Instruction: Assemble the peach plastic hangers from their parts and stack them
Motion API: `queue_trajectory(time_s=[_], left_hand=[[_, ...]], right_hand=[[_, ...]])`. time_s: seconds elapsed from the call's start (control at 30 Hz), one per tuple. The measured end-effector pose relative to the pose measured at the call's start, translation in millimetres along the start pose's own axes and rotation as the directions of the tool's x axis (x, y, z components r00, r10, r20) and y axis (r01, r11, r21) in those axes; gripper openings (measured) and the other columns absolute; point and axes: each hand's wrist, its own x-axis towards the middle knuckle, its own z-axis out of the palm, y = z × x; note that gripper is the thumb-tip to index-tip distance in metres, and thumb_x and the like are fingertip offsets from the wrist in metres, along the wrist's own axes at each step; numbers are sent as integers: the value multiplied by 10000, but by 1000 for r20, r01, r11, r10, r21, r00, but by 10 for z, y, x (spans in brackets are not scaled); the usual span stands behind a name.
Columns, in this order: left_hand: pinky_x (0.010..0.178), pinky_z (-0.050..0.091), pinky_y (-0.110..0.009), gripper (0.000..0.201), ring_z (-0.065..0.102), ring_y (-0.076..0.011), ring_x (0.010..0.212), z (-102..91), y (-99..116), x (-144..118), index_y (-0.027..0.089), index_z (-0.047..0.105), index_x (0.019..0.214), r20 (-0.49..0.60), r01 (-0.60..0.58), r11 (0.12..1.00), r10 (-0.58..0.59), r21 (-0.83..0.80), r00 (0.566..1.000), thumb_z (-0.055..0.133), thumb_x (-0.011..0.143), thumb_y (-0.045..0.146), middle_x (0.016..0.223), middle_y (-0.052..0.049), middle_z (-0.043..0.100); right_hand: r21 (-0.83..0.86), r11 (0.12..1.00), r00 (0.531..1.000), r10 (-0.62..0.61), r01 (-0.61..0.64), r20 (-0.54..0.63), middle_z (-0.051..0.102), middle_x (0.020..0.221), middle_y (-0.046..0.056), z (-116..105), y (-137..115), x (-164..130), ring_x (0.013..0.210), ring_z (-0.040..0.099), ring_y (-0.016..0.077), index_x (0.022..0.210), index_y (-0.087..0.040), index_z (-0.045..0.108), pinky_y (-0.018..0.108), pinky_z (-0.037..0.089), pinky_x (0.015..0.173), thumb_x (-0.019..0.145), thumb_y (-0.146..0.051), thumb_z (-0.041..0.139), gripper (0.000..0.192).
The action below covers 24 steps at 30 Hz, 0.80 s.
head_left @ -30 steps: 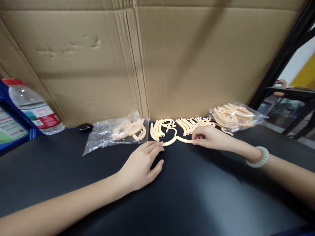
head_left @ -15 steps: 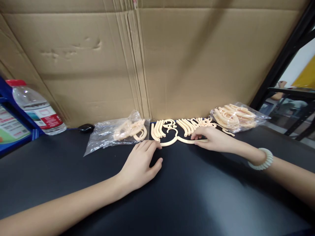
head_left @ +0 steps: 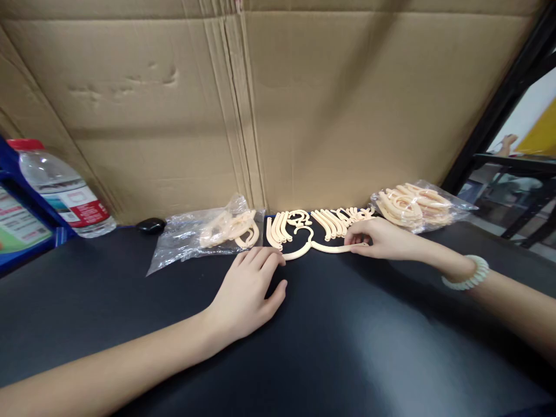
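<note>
A black-topped workbench (head_left: 330, 347) runs up against a wall of creased brown cardboard (head_left: 304, 110), and at the foot of that wall lies the piece in hand: a cream plastic hanger (head_left: 319, 245) with a curled hook, flat on the bench. The person's right hand (head_left: 382, 240) pinches the hanger's right arm between thumb and fingertips, closed on it; half a second ago that hand sat a touch lower and nearer the hook, so it has slid outward along the arm and lifted slightly. The left hand (head_left: 249, 292) rests palm down, fingers spread and gripping nothing, its fingertips (head_left: 278, 259) touching the hanger's left end, much where they were before. By my reading the hanger is being steadied from both ends rather than carried off. Just behind the hanger, a row of loose hanger parts (head_left: 321, 223) lines the cardboard's base. Left of the hanger lies a half-emptied clear bag of parts (head_left: 208, 234), and right of it a fuller bag (head_left: 417, 207). Far left of the hanger stand a water bottle (head_left: 61, 191) and, nearer, a small black object (head_left: 151, 225).
</note>
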Motion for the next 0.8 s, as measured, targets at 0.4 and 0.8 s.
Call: queue_trajectory(time_s=[0.4,0.8], left_hand=[[794,489,-432,124,580,-272,931,-6,10,-8,182,559,924,42,-45,999,43,31,998,449,870,198,966,-96,650],[806,484,-450,112,580,-273,924,-25,31,4,177,570,891,46,-38,999,36,32,998,462,867,193,942,-90,653]], right_hand=[[-25,1000,1000,-10,10,-29,666,740,38,29,10,8,648,595,159,788,-179,655,281,468,608,756,-175,538,121],[-1,1000,1000,18,-18,-4,647,747,41,18,-49,4,656,576,156,792,-171,634,278,450,608,752,-141,530,116]])
